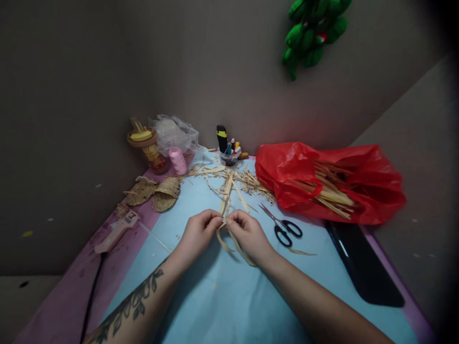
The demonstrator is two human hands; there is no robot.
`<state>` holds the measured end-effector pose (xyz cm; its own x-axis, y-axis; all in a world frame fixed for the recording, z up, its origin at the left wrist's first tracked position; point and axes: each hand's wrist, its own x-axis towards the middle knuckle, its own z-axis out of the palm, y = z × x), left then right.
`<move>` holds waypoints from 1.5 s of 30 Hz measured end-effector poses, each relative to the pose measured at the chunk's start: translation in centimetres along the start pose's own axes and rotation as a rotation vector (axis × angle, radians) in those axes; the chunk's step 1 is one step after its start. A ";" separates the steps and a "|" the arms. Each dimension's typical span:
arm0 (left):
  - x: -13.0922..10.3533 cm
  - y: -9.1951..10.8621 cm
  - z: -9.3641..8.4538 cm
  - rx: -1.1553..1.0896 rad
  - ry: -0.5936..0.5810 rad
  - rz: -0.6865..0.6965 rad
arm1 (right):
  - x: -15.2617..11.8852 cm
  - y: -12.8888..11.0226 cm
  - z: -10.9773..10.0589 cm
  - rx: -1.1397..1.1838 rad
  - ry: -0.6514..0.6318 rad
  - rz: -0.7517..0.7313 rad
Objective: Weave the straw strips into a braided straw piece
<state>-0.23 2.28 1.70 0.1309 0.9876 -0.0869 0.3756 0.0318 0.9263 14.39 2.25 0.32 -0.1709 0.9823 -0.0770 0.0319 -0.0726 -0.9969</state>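
Both hands meet over the middle of the blue table cover, pinching a braid of dry straw strips (226, 197) between them. My left hand (202, 230) is closed on the braid from the left, thumb against fingertips. Close beside it, my right hand (250, 234) pinches the same braid from the right. Loose strip ends (225, 241) curl down below the fingers. The braid's far end points away toward a heap of straw scraps (251, 181). Black-handled scissors (281, 227) lie with blades parted, just right of my right hand.
A red plastic bag (287, 167) of straw lies at the back right, above a black flat object (369, 267). At left are a pink glue gun (118, 232), woven slippers (165, 195), a pink thread spool (178, 161) and a lidded cup (152, 150). A pen holder (229, 156) stands behind.
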 end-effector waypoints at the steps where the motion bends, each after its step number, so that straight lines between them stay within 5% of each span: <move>1: 0.1 0.0 -0.2 -0.019 0.001 -0.010 | 0.1 0.1 0.0 0.007 -0.002 0.004; 6: 0.3 0.3 -0.8 -0.236 -0.039 -0.133 | 0.1 0.7 -0.1 -0.064 0.044 -0.016; 11: -0.5 0.3 0.8 -0.274 -0.039 -0.214 | 0.0 0.5 0.2 -0.027 0.133 0.070; 20: -1.9 -0.3 1.8 0.298 -0.002 0.285 | 0.3 0.5 0.0 0.350 0.099 0.205; 24: -2.0 -0.1 1.4 0.363 -0.012 0.402 | 0.4 0.5 0.1 0.447 0.105 0.217; 29: -1.1 0.1 0.9 0.115 0.182 0.201 | 0.2 0.4 0.3 0.370 0.027 0.170; 33: -0.4 0.4 0.5 -0.039 -0.058 0.034 | 0.1 0.4 0.3 0.203 -0.043 0.106; 40: -0.4 0.5 0.2 -0.041 -0.090 -0.039 | 0.1 0.1 -0.5 -0.183 -0.058 -0.027; 45: -0.1 0.1 0.2 -0.144 -0.186 -0.016 | 0.2 -0.2 -0.8 -0.174 -0.090 -0.009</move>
<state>-0.03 2.17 1.77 0.2979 0.9418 -0.1557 0.2456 0.0819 0.9659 15.09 2.60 0.51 -0.2594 0.9626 -0.0777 0.1987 -0.0255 -0.9797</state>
